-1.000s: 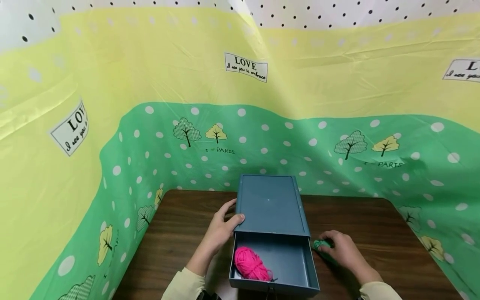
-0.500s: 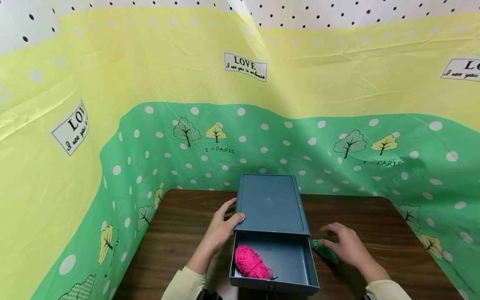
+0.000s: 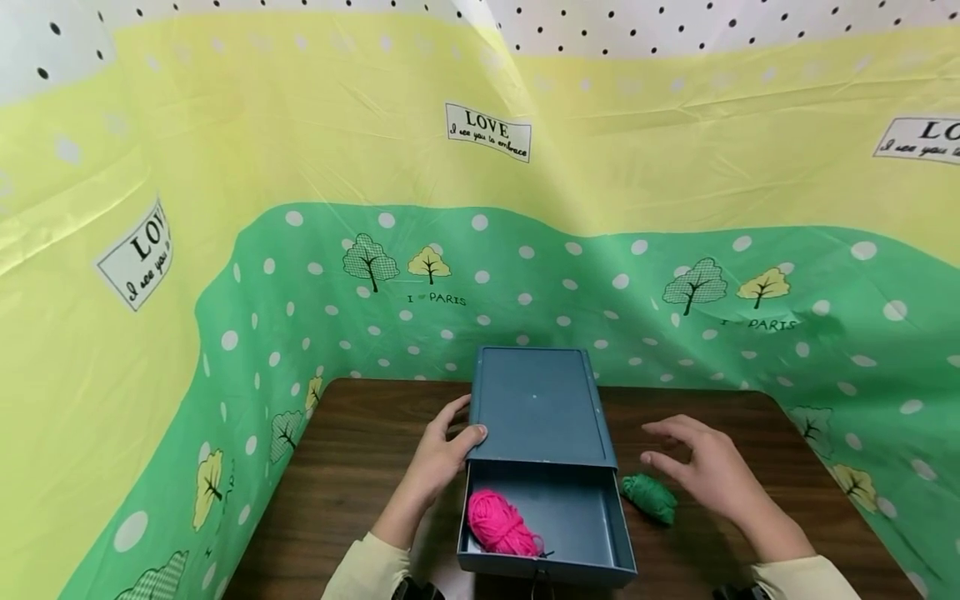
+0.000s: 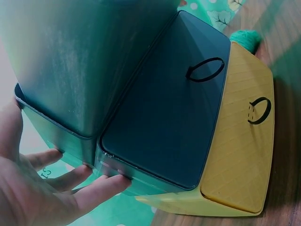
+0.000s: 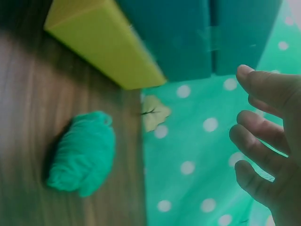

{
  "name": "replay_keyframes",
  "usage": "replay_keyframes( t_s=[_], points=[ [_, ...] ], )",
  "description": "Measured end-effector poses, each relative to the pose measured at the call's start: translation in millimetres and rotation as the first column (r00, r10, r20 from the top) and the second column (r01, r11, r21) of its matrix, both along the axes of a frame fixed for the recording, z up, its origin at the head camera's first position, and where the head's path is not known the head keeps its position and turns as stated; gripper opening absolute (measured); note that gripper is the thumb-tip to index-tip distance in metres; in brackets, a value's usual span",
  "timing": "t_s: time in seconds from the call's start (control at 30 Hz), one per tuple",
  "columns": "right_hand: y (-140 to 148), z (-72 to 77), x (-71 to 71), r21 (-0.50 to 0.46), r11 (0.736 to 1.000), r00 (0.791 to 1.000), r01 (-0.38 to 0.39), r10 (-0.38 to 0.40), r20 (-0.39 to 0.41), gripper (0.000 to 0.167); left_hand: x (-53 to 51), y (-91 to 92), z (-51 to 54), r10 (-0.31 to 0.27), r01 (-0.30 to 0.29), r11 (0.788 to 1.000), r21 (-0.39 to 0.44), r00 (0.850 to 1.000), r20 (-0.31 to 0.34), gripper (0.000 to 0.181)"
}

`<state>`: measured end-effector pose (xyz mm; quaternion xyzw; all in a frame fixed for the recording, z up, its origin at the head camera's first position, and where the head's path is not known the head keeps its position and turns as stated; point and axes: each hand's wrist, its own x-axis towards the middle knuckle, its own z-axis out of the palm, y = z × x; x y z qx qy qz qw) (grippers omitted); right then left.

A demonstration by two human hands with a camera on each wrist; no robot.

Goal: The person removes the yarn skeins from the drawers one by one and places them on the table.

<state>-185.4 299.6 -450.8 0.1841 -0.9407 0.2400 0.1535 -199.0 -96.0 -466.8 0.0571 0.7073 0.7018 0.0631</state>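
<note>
A blue box unit (image 3: 536, 404) stands on the wooden table with its top drawer (image 3: 581, 518) pulled out. In that drawer's left part lies a ball of pink yarn (image 3: 497, 523). My left hand (image 3: 435, 462) rests on the unit's left side, thumb on the top edge and fingers along the side wall. To the right of the unit, a ball of green yarn (image 3: 651, 498) lies on the table. My right hand (image 3: 712, 471) is raised beside and above it, fingers spread and nothing held. In the right wrist view, the green yarn (image 5: 83, 154) sits apart from the fingers.
Below the pulled-out drawer are a closed dark blue drawer (image 4: 164, 108) and a yellow one (image 4: 240, 136), each with a black loop pull. The wooden table (image 3: 360, 450) reaches back to a patterned curtain (image 3: 420, 333).
My right hand has let go of the green yarn and moved up and to the right. The green yarn stays on the table. My left hand keeps its place on the unit.
</note>
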Motion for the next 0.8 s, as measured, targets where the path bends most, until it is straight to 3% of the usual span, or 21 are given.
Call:
replay_keyframes(
  t_s=[0.57,0.8],
  points=[
    [-38.6,60.8,31.2,-0.052,0.991,0.976,-0.121,0.109,-0.190,0.042,0.7,-0.4,-0.5,-0.002,0.002,1.000,-0.012,1.000,-0.010,0.064],
    [-52.7,73.7,42.0,-0.058,0.986,0.970,-0.158,0.144,-0.194,0.046,1.4,0.3,-0.6,-0.005,0.005,1.000,-0.003,1.000,-0.006,0.064]
  ],
)
